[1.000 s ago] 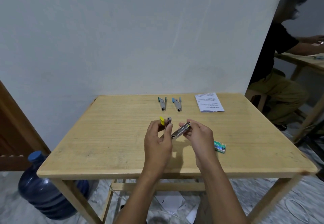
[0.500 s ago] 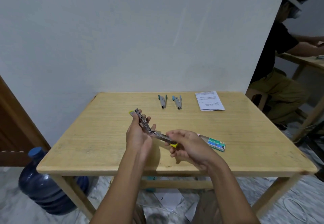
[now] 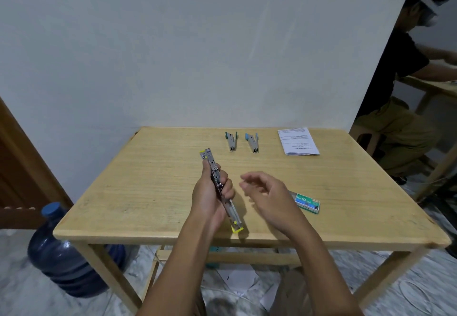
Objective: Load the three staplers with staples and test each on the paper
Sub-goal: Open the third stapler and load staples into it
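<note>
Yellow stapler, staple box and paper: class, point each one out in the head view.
Yellow stapler (image 3: 217,178): head view, metal body in left hand.
Staple box (image 3: 307,203): head view, green lid.
Paper (image 3: 297,141): head view, printed middle.

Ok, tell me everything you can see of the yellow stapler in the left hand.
The yellow stapler is a slim metal one with yellow plastic at both ends, swung fully open into one long, nearly straight strip with its shiny metal inner channel facing up. It runs diagonally, far end toward the wall, near end just above the table's front edge. The left hand grips its middle, fingers wrapped around it. The right hand hovers beside it, open, not touching. Whether staples are inside is too small to tell.
</note>
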